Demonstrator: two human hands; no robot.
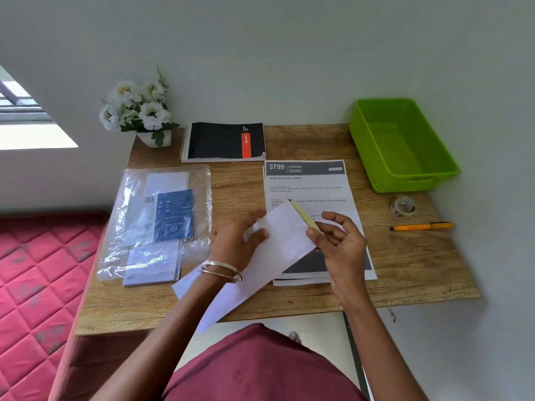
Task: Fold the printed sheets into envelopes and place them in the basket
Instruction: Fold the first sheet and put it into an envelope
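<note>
A long white envelope is held tilted above the table's front edge. My left hand grips its upper left part, thumb on top. My right hand pinches a thin yellow strip at the envelope's upper end. Under both hands lies a stack of printed sheets, headed "3799 KITCHEN". The green plastic basket stands at the back right corner with nothing in it.
A clear plastic pack of white envelopes lies at the left. A black spiral notebook and a pot of white flowers stand at the back. A tape roll and an orange pen lie right. A red mattress borders the table.
</note>
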